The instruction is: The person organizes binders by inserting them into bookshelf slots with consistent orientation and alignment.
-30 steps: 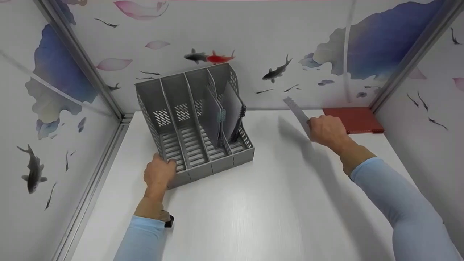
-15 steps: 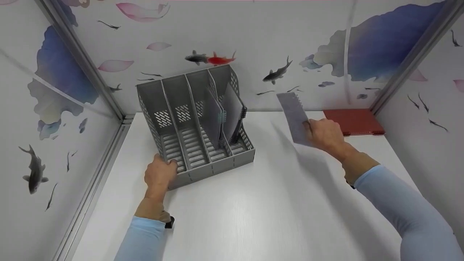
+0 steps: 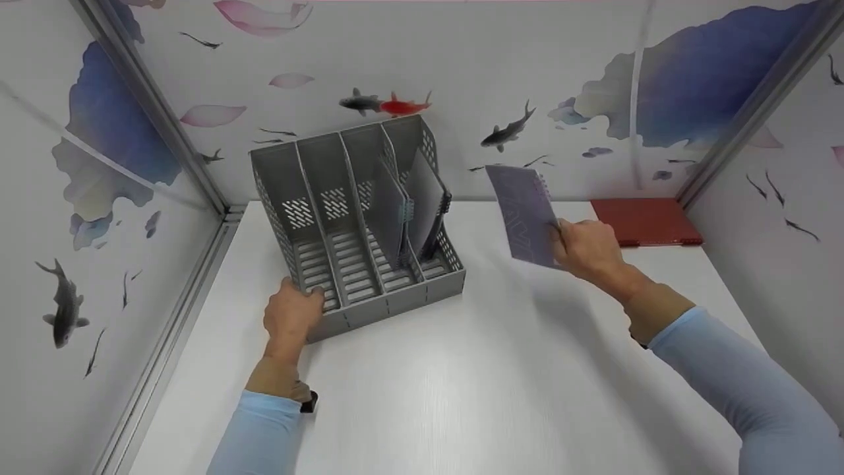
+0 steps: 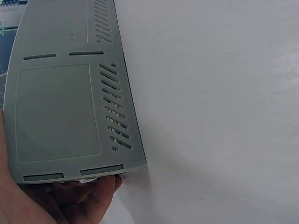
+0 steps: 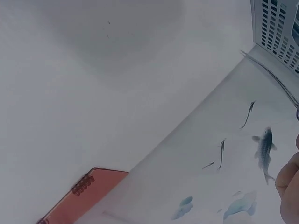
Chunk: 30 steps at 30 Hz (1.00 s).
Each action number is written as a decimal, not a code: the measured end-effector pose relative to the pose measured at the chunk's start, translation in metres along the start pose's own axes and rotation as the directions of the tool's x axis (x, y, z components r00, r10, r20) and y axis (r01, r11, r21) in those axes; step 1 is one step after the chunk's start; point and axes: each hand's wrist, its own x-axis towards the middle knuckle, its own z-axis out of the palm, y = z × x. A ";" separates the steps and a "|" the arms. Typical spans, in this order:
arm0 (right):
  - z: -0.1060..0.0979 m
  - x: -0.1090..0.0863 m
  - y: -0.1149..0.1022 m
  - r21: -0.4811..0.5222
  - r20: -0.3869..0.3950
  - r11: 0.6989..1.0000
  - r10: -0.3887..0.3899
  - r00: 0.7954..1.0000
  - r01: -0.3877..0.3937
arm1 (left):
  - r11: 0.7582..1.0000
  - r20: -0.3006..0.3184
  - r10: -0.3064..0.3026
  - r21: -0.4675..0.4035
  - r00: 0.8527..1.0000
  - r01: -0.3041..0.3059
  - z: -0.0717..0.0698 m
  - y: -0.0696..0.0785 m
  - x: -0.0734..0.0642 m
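A grey file rack point(image 3: 405, 300) with upright dividers stands on the table, angled to the left of centre. My left hand point(image 3: 291, 318) grips its front left corner; in the left wrist view the fingers point(image 4: 100, 200) curl under the end of the rack's wall point(image 4: 58, 112). My right hand point(image 3: 591, 249) pinches a purple spiral notebook point(image 3: 523, 214) by its ringed edge. It is held up over the table, right of the rack, its lettered cover showing. Only some fingers point(image 5: 289, 186) of the right hand appear in the right wrist view.
Two upright spiral notebooks fill the right-hand slots: one greyish with light rings point(image 3: 386, 214), one with dark rings point(image 3: 423, 201). A red spiral notebook point(image 3: 647, 221) lies flat in the back right corner. Printed walls point(image 3: 455, 53) enclose the table on three sides.
The purple notebook has turned from nearly edge-on to showing its cover, its free side swinging left toward the rack. My left hand and the rack have stayed put.
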 end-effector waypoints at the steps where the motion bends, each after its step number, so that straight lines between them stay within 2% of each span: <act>1: 0.000 -0.001 -0.002 -0.002 -0.011 1.000 -0.017 1.000 0.017 | 1.000 -0.003 -0.001 0.003 1.000 0.001 0.000 0.000 0.000; 8: -0.004 -0.004 -0.013 -0.031 -0.091 0.989 -0.145 0.985 0.143 | 1.000 -0.004 0.004 0.004 1.000 -0.004 0.000 0.001 0.000; 16: -0.009 -0.004 -0.020 -0.062 -0.160 0.960 -0.281 0.946 0.274 | 1.000 0.006 -0.008 0.000 1.000 0.008 0.001 0.000 0.001; 20: -0.009 -0.004 -0.022 -0.079 -0.194 0.938 -0.347 0.918 0.338 | 1.000 0.005 -0.011 -0.008 1.000 0.011 0.000 0.000 0.001; 23: -0.007 -0.003 -0.022 -0.085 -0.218 0.911 -0.413 0.884 0.404 | 1.000 0.006 -0.013 -0.009 1.000 0.013 0.000 0.000 0.001; 25: -0.006 -0.002 -0.023 -0.102 -0.244 0.884 -0.467 0.850 0.456 | 1.000 0.005 -0.013 -0.007 1.000 0.013 0.000 0.000 0.000; 27: -0.004 0.001 -0.023 -0.138 -0.271 0.847 -0.530 0.803 0.513 | 1.000 0.003 -0.010 -0.005 1.000 0.010 0.000 0.001 0.000; 30: -0.002 0.006 -0.025 -0.222 -0.310 0.780 -0.625 0.716 0.585 | 1.000 -0.003 -0.005 0.002 1.000 0.005 0.000 0.002 -0.001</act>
